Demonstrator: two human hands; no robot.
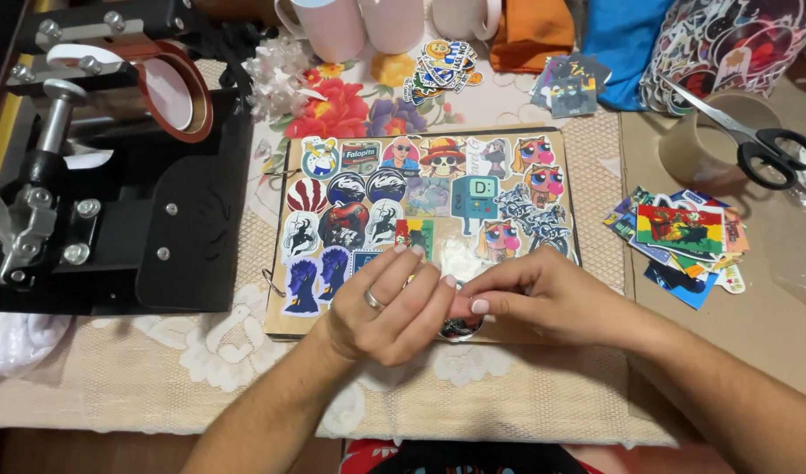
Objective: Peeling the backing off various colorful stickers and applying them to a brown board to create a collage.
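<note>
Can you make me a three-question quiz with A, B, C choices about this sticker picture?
1. Where are the scissors?
A. On the tape roll
B. On the sticker board
C. Under the press

2. How many white mugs stand along the top edge?
A. One
B. Three
C. Five

3. What are the hands doing?
A. Resting apart
B. Holding scissors
C. Meeting over the sticker board

Answers: 1 A, the scissors lie across the roll. 2 B, three mugs show. 3 C, the left hand and right hand touch fingertips at the board's lower edge.
</note>
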